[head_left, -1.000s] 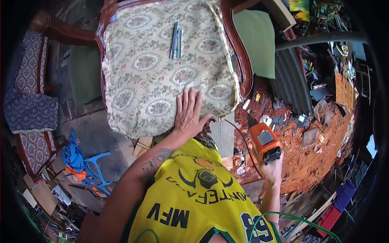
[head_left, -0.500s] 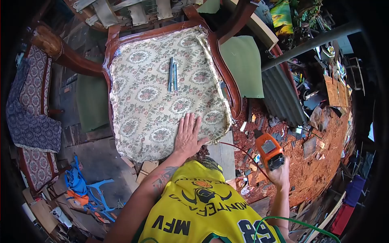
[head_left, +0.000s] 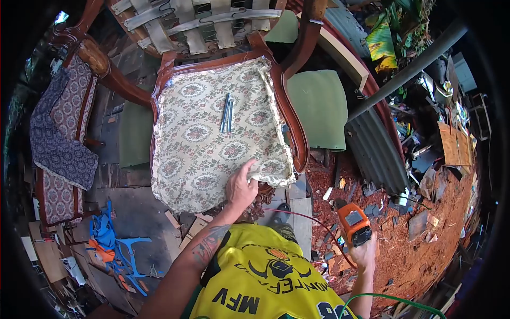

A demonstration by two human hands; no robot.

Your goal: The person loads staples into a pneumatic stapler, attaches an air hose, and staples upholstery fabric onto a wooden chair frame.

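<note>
Floral fabric [head_left: 196, 154] covers the seat of a chair with a carved red-brown wooden frame [head_left: 297, 133]. My left hand [head_left: 241, 190] is at its near edge, fingers curled over the fabric, which is folded up beside the thumb. Several thin metal strips [head_left: 226, 114] lie on the middle of the fabric. Off to the right, my right hand [head_left: 364, 252] is wrapped round the handle of an orange and black power tool [head_left: 353, 222], held clear of the chair. A red hose [head_left: 313, 217] runs between the chair's near edge and the tool's side.
Webbing and springs show on a seat frame [head_left: 196, 24] at the top. Green panels [head_left: 317, 109] flank the chair. Patterned upholstery [head_left: 64, 138] stands left, above blue straps [head_left: 103, 234]. Corrugated sheet [head_left: 377, 151], a metal pole [head_left: 409, 72] and debris on reddish ground are at right.
My left hand has gone from lying flat on the fabric to curling round its edge, which is now folded up. The view has shifted, showing more of the webbed frame. My right hand still holds the tool.
</note>
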